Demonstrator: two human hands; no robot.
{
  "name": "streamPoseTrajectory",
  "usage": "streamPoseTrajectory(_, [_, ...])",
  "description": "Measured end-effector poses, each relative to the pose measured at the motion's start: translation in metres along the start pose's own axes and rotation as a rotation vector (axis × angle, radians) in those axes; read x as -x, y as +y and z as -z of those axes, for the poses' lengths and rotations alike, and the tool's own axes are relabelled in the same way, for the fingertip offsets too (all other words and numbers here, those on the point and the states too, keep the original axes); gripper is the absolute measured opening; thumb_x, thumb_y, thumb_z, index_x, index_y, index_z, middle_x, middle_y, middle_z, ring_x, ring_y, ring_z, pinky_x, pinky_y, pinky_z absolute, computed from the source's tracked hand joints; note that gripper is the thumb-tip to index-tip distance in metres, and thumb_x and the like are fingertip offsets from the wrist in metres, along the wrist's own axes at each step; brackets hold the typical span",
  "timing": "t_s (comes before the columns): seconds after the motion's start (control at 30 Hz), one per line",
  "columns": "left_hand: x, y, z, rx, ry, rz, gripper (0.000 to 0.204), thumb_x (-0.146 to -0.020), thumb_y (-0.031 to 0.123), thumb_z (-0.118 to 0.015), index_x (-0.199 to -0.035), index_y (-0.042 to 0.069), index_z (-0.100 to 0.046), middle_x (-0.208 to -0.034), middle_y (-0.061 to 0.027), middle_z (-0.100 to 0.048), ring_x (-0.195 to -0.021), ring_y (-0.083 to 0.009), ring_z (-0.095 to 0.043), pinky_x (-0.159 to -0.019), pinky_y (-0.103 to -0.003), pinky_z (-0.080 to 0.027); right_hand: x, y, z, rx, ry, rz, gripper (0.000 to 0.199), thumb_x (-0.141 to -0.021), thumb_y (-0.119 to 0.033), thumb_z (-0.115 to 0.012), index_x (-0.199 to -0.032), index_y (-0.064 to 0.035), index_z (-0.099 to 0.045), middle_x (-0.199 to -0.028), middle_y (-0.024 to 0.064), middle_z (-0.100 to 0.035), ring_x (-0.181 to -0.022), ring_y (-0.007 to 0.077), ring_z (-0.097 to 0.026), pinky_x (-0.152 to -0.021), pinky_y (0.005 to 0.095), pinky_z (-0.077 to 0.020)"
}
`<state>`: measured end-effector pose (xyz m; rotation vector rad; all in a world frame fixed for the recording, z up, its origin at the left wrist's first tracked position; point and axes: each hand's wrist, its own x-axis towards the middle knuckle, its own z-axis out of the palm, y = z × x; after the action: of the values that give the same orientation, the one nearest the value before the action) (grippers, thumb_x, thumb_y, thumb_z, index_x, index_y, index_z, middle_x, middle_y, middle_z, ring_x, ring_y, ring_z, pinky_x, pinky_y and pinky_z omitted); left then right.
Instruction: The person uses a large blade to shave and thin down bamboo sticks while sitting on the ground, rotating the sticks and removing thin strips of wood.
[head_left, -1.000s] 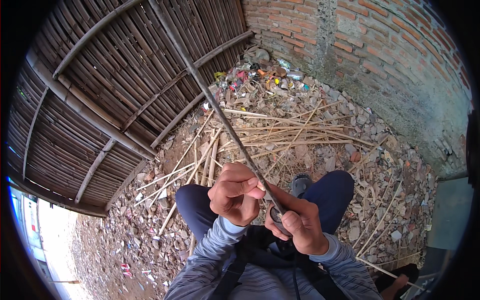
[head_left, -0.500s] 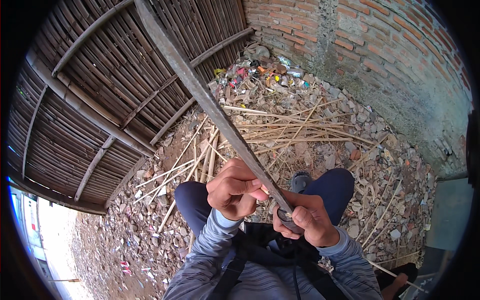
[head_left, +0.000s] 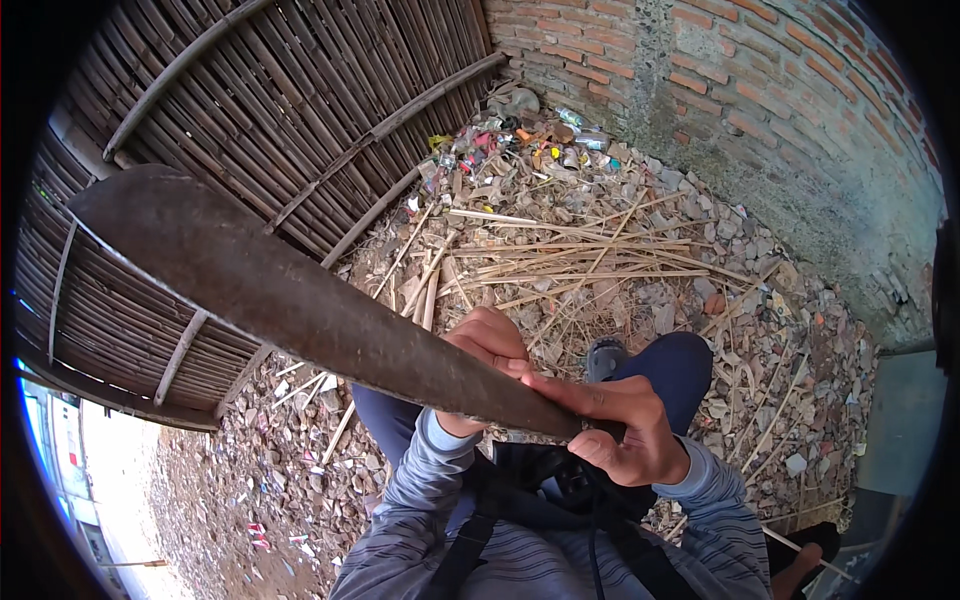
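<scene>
A machete (head_left: 290, 300) with a long, dark, worn blade reaches from my lap up to the far left, its broad rounded tip uppermost and its flat side facing me. My right hand (head_left: 640, 430) is closed around the handle end, the thumb at the base of the blade. Behind the lower blade is my left hand (head_left: 488, 335), its fingers curled close to my right fingertips. The blade covers much of that hand, so whatever it pinches is hidden.
Long split bamboo strips (head_left: 590, 260) lie across rubble between my knees and the brick wall (head_left: 730, 100). A bamboo-slat panel (head_left: 300, 130) leans at left. Colourful litter (head_left: 540, 140) fills the far corner. Another person's hand (head_left: 800, 572) shows at lower right beside a thin stick.
The machete has swung left and rolled, from its narrow edge showing to its broad flat side. My right wrist has turned with it. The blade now covers part of my left hand.
</scene>
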<state>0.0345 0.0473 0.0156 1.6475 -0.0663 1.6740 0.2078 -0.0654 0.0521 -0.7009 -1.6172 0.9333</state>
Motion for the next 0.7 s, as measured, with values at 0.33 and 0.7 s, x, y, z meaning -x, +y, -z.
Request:
streamPoseTrajectory(0.33, [0.005,0.011,-0.002,-0.025,0.098,0.204,0.016,-0.088,0.008,-0.084,-0.086,0.0,-0.07,-0.079,-0.01,-0.073,-0.064,-0.0154,-0.067,-0.059,-0.028,-0.052,0.005,0.002,0.002,-0.594,-0.072,-0.343,0.06,-0.111,-0.036,-0.051,-0.158,0.0,-0.042,-0.064,-0.0009,-0.053,-0.053,0.0056,-0.042,-0.054,0.0265,-0.0379])
streamPoseTrajectory(0.7, [0.001,0.008,-0.01,0.233,0.13,0.229,0.023,-0.085,0.013,-0.088,-0.092,0.002,-0.069,-0.082,-0.0106,-0.071,-0.07,-0.0196,-0.067,-0.065,-0.034,-0.049,0.0,0.0,0.008,-0.248,-0.045,-0.151,0.089,-0.102,-0.048,-0.063,-0.163,0.0041,-0.024,-0.092,0.013,-0.072,-0.057,0.0127,-0.06,-0.057,0.0304,-0.0463])
